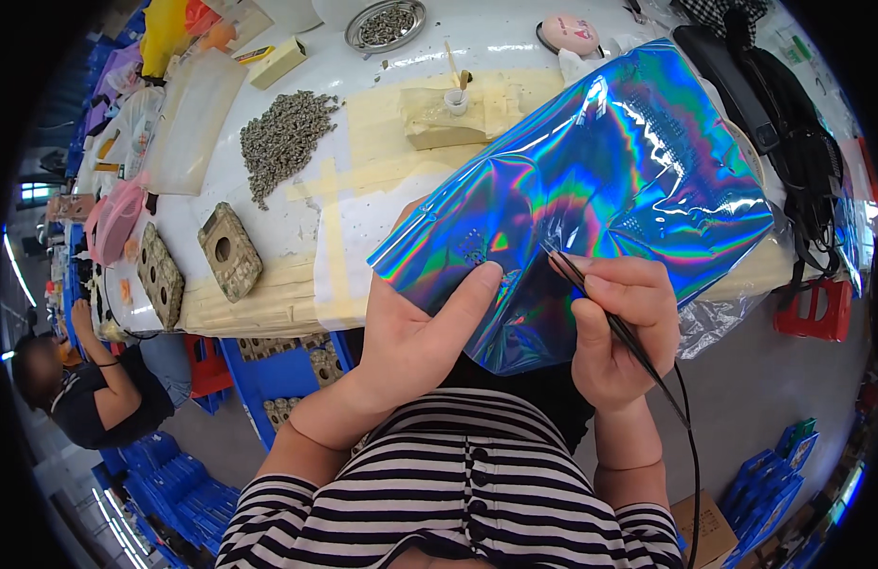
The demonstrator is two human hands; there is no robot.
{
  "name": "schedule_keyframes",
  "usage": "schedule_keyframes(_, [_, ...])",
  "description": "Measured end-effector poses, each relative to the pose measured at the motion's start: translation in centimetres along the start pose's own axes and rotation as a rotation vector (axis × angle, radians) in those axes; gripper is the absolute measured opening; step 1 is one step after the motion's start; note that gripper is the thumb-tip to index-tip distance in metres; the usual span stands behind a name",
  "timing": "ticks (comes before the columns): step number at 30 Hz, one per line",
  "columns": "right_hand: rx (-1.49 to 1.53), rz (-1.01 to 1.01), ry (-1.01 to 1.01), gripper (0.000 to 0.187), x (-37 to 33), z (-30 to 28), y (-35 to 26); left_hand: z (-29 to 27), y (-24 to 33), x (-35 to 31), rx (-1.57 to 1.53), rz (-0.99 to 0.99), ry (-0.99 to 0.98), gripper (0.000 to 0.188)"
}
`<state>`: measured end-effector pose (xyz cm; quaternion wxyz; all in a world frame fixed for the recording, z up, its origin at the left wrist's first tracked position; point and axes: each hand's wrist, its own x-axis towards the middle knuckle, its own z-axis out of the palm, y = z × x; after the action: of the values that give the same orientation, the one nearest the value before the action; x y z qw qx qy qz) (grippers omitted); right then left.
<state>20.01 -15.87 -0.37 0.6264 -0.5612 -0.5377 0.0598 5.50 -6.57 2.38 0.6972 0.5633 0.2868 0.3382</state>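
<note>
Pinching the holographic bag's (591, 190) lower edge, left hand (415, 327) fingers clamp it; right hand (624, 327) apparently grips a thin black tool (605, 313).

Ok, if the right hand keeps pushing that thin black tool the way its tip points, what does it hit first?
The right hand aims the thin black tool up and left, and its tip already sits at the iridescent blue bag, near the crease the left hand steadies. So the bag's film comes first, though whether it touches yet is unclear.

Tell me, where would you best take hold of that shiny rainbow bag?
Probably at the near lower edge of the holographic bag, coming from the person's side. The left hand already pinches it there; the film is thin, limp and creased, and that edge overhangs the table.
</note>
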Motion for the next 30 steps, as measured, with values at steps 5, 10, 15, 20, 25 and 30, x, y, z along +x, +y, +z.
schedule_keyframes(5, [-0.072,-0.059,-0.026,0.024,0.3,0.1,-0.3,0.1,0.3,-0.1,-0.060,-0.071,0.029,0.038])
schedule_keyframes(10, [-0.060,-0.050,-0.027,0.023,0.2,0.2,-0.4,-0.2,-0.1,-0.1,-0.051,-0.010,0.018,0.038])
schedule_keyframes(15, [-0.051,-0.047,-0.028,0.023,0.2,0.3,-0.4,-0.3,-0.2,-0.2,-0.047,0.001,0.010,0.035])
schedule_keyframes(20, [-0.081,-0.059,-0.039,0.024,0.3,0.3,-0.6,-0.5,-0.2,-0.1,-0.017,-0.003,-0.002,0.034])
schedule_keyframes(25, [-0.092,-0.066,-0.057,0.024,0.4,0.2,-0.8,-0.4,-0.2,-0.2,-0.029,-0.008,0.015,0.037])
schedule_keyframes(30, [-0.090,-0.066,-0.060,0.024,0.4,0.2,-0.7,-0.5,-0.6,-0.1,-0.020,0.019,0.016,0.039])
